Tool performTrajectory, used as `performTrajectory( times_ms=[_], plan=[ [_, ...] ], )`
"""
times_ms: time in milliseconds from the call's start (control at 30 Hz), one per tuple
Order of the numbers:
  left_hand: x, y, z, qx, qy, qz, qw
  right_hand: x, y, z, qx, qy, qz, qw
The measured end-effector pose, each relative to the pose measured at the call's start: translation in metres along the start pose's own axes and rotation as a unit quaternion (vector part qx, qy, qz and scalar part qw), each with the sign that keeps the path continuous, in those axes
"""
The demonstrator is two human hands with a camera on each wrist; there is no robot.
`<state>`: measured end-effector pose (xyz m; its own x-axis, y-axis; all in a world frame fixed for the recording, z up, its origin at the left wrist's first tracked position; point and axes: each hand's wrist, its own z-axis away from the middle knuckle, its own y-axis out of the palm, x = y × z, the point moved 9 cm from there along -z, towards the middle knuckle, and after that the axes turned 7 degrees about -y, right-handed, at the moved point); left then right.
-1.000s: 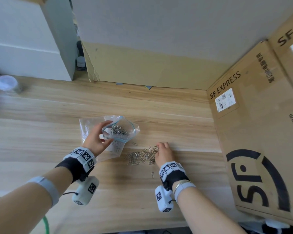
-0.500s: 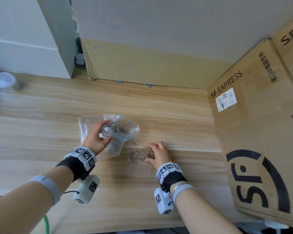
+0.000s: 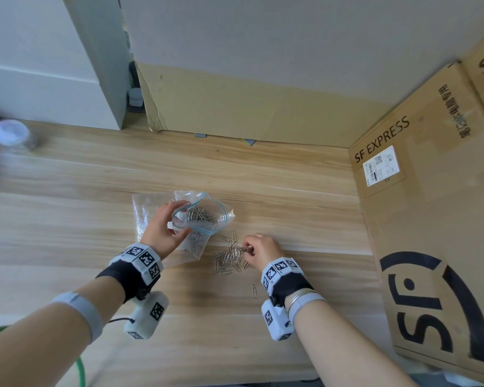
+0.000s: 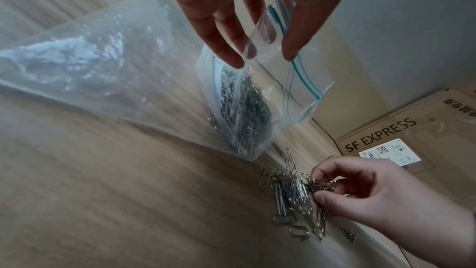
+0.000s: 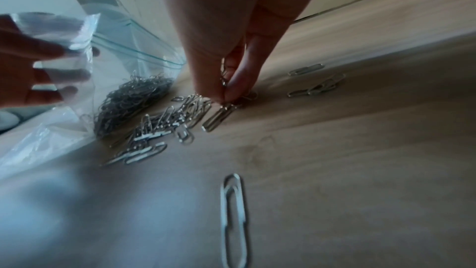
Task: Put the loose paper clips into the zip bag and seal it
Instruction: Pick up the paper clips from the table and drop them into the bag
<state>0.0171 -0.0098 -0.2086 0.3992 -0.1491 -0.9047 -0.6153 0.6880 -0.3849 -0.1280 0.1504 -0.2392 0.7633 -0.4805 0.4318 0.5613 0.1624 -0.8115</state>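
1. Holding the zip bag [image 3: 196, 219] open, the left hand [image 3: 162, 230] pinches one side of its blue-striped mouth between thumb and fingers.
2. The bag stands on a wooden table [image 3: 263, 331], its mouth facing up, with a heap of clips inside [image 4: 244, 109].
3. The right hand [image 3: 260, 247], just right of the bag, has its fingertips [image 5: 231, 87] curled, pinching a small bunch of clips [image 4: 322, 184] at the edge of the loose pile.
4. The loose pile [image 3: 227, 258] lies on the table between the bag and the right hand.
5. One stray clip [image 3: 254, 291] lies nearer the person, apart from the pile.
6. A cardboard box [image 3: 430, 219] stands at the right.
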Motion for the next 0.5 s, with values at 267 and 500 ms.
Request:
performTrajectory(
  times_ms=[267, 500],
  plan=[
    [0.004, 0.001, -0.001, 0.016, -0.011, 0.025, 0.999, 0.020, -0.050, -0.009, -0.088, -0.034, -0.034, 0.995],
    [0.006, 0.001, -0.002, 0.017, -0.016, 0.023, 0.999, 0.102, -0.071, -0.044, -0.104, -0.145, -0.062, 0.982]
  ],
)
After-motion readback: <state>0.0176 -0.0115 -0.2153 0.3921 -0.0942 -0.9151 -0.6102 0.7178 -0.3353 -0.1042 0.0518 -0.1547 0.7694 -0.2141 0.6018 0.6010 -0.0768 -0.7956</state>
